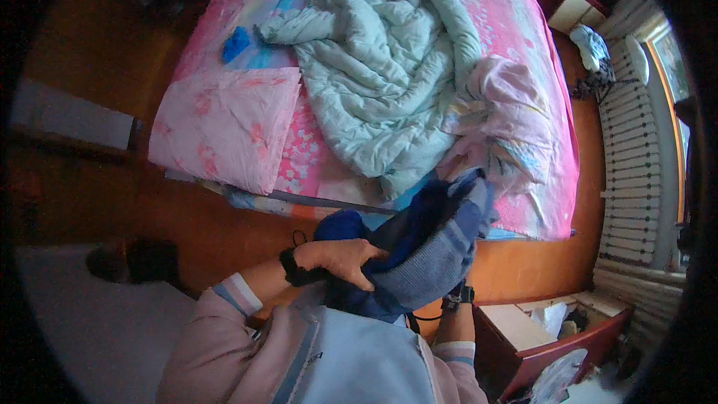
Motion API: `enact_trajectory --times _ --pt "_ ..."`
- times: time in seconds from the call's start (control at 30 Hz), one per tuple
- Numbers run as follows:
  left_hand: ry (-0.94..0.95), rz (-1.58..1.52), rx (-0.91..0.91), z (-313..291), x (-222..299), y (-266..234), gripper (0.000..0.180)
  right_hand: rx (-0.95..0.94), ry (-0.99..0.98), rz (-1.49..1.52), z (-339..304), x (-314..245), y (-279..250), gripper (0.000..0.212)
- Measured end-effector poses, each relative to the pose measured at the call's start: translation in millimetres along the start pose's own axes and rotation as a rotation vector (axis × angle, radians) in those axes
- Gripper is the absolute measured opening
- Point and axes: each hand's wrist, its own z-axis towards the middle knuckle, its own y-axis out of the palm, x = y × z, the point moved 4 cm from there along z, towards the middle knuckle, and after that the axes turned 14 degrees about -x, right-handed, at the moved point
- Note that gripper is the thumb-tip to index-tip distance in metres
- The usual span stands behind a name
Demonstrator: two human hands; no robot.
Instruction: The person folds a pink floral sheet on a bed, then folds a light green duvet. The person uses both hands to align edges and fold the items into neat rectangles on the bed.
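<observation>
A bunched blue knitted garment (426, 265), with lighter grey-blue bands and a dark blue inside, hangs in front of me at the foot of the bed. My left hand (344, 260) grips its near left part, thumb on top and fingers partly tucked into the cloth. Behind the garment's lower right side goes my right hand; only the wrist with a black band (458, 296) shows, and its fingers are hidden. Another dark blue part (340, 226) bulges out beyond my left hand.
Ahead stands a bed with a pink sheet (523, 213). On it lie a rumpled pale green quilt (389, 67), a folded pink cloth (224, 127), a pale pink garment (512, 105) and a small blue item (235, 45). An open drawer (538, 329) and a radiator (630, 172) are at right.
</observation>
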Motion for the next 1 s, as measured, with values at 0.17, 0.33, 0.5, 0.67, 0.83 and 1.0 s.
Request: enact_trajectory --times 0.17,0.33,0.5,0.67,0.83,1.0 --pt "0.133 -0.273 0.175 -22 -33 -2 0.086 -0.060 -0.165 -0.059 18 -10 62 0.042" --pt "0.123 -0.442 0.278 -28 -75 -15 0.096 0.081 -0.324 -0.008 22 0 92 0.038" --pt "0.139 -0.373 0.148 -10 -89 -40 0.098 0.352 -0.608 -0.317 -13 5 72 0.042" --pt "-0.012 -0.050 0.022 31 -75 -47 0.090 0.352 -0.781 -0.039 -96 1 52 0.048" --pt "0.306 0.033 -0.190 93 -22 -23 0.086 0.500 -1.027 -0.030 -187 -22 49 0.050" --pt "0.373 0.160 -0.216 133 -1 -6 0.091 0.683 -1.194 -0.192 -269 -63 35 0.051"
